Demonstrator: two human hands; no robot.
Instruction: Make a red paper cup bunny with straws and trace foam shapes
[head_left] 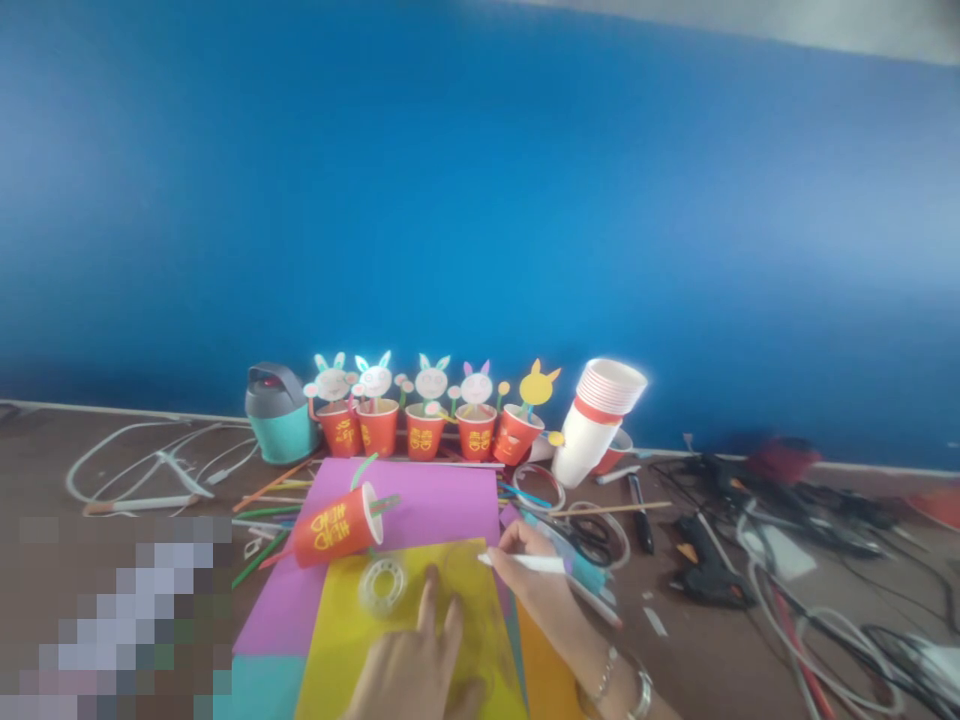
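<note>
My left hand lies flat on a yellow paper sheet, fingers stretched out toward a clear tape roll. My right hand is closed around a white pen, its tip at the yellow sheet's right edge. A red paper cup lies on its side on a purple sheet, just above the yellow one.
A row of red cups with paper bunny faces stands along the blue wall, beside a teal container and a stack of white cups. Scissors, a black glue gun, coloured sticks and tangled cables lie around.
</note>
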